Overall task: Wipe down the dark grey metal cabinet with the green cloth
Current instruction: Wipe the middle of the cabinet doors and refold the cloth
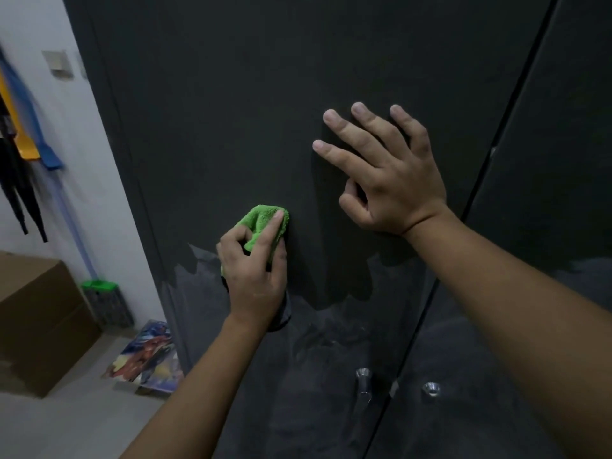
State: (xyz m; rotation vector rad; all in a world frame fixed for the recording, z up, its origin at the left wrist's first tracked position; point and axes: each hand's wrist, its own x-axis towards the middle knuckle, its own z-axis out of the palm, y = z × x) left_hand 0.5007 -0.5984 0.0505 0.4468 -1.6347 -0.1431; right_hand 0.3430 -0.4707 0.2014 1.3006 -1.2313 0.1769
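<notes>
two bare forearms (pixel 198 392), bare left hand (pixel 253 279), bare right hand (pixel 395 190), short trimmed nails on the fingers (pixel 347 159)

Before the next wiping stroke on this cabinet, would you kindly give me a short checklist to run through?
1. Green cloth gripped by left hand: ok.
2. Cloth pressed against cabinet door: ok.
3. Right hand resting on the door, fingers spread: ok.
4. Lower panel wiped: not ok, it looks pale and streaky.
5. Knobs out of the cloth's way: ok, they sit well below it.
6. Cloth damp enough: cannot tell.
</notes>
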